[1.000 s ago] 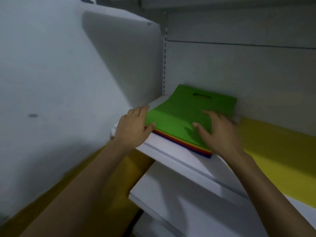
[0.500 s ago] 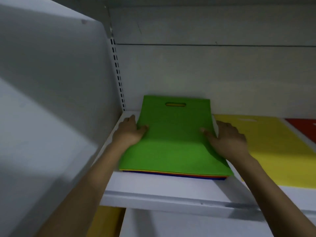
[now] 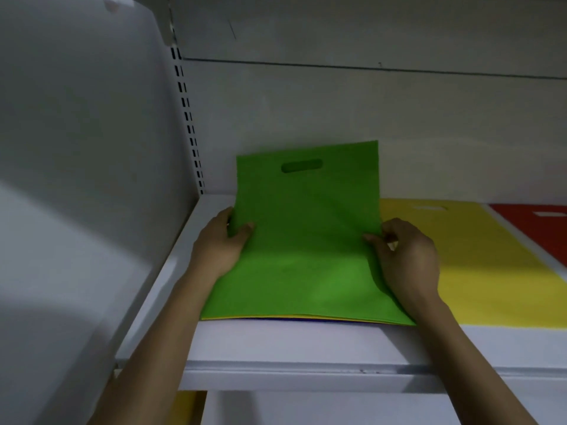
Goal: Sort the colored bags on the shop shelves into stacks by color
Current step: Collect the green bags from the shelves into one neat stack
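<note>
While the near end of the green bag (image 3: 303, 240) lies flat on a thin pile of other bags (image 3: 306, 318), its far end curves up off that pile and stands in front of the grey back wall (image 3: 337, 111). An oval handle slot (image 3: 301, 165) is cut near the raised far edge. Only narrow yellow and dark blue edges of the pile show under the bag's near edge.

Seen from the head camera, the left hand (image 3: 219, 243) grips the bag's left edge about halfway along, with the thumb lying on the upper face and the other fingers tucked behind the sheet, so the edge is clamped between them. The right hand (image 3: 405, 259) holds the right edge at about the same level; its thumb presses on the green face while the curled fingers close on the edge from the outside. Both forearms reach in from the near side over the front lip of the white shelf (image 3: 306, 348), which carries the pile at its left end.

Just right of the green bag, a yellow bag (image 3: 478, 271) lies flat on the same shelf, with a red bag (image 3: 537, 228) beyond it at the right border. A slotted upright (image 3: 187, 118) runs up the far left corner beside a pale side panel (image 3: 86, 148). Below the shelf, at the near left, a strip of something yellow (image 3: 187, 407) shows; what it is cannot be told.
</note>
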Available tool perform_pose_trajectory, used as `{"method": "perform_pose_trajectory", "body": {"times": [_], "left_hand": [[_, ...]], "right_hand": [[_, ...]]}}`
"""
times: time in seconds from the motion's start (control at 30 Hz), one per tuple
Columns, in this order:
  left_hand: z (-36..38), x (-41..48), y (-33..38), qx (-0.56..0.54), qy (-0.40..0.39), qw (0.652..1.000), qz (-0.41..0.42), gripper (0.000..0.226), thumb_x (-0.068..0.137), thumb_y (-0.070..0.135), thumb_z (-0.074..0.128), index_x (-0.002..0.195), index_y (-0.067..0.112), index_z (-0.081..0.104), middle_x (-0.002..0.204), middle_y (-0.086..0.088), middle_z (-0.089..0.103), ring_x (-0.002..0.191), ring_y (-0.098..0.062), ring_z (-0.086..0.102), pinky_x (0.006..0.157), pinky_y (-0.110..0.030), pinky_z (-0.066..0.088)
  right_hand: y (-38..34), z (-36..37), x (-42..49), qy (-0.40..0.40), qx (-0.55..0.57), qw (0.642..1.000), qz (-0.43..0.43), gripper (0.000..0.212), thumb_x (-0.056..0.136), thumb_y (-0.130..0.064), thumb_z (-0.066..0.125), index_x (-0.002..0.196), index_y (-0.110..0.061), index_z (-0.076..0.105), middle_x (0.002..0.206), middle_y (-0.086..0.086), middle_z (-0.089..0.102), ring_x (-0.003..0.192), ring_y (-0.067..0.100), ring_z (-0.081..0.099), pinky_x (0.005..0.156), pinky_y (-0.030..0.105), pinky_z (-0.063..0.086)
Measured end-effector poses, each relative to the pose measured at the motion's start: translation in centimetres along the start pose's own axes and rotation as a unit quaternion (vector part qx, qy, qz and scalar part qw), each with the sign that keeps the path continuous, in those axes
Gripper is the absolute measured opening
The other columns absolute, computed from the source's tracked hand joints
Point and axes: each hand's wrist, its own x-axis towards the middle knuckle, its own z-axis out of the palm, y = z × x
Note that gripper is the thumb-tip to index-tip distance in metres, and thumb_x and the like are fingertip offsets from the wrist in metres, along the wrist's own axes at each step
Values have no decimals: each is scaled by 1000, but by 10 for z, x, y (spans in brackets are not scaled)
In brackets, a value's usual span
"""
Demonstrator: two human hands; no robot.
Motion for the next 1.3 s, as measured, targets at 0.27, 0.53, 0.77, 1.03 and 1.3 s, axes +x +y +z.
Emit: {"method": "perform_pose_trajectory", "body": {"times": [0.27, 0.53, 0.77, 1.03, 1.3], "left_hand": [[3, 0, -1, -65, 21, 997, 34, 45, 92, 29, 59, 134, 19, 49, 124, 8, 54, 114, -10, 49, 86, -20, 34], [-24, 1, 10, 5, 166, 974, 156, 29, 84, 36, 48, 89, 14, 65, 88, -8, 68, 82, -26, 63, 72, -36, 49], [-34, -26, 76, -10, 176, 958, 226, 22, 90, 29, 47, 96, 12, 60, 72, 5, 54, 60, -17, 50, 56, -29, 34], [60, -113, 176, -272, -130, 935, 187, 61, 87, 2, 62, 133, 35, 38, 116, 9, 57, 85, -5, 62, 69, -19, 52], [200, -216, 286, -281, -211, 900, 258, 51, 87, -15, 49, 119, 25, 52, 118, 5, 57, 77, 17, 54, 72, -1, 38]], "right_hand": [[3, 1, -1, 55, 20, 997, -51, 13, 87, -19, 57, 87, -6, 58, 80, 13, 62, 73, 37, 59, 71, 41, 42], [-3, -13, 10, 34, 48, 997, -48, 19, 92, -23, 52, 88, -8, 63, 64, 12, 63, 57, 35, 57, 65, 41, 45], [7, -61, 1, 58, 117, 990, 57, 15, 95, -24, 51, 91, -14, 62, 47, -4, 40, 40, 11, 34, 45, 26, 19], [97, -186, -59, 192, 154, 947, 205, 9, 94, -18, 57, 90, -20, 64, 65, -12, 59, 50, -6, 50, 50, 14, 36], [207, -332, -128, 220, 262, 878, 336, 15, 93, -15, 58, 80, -20, 64, 59, -15, 63, 52, -8, 53, 54, 11, 43]]}}
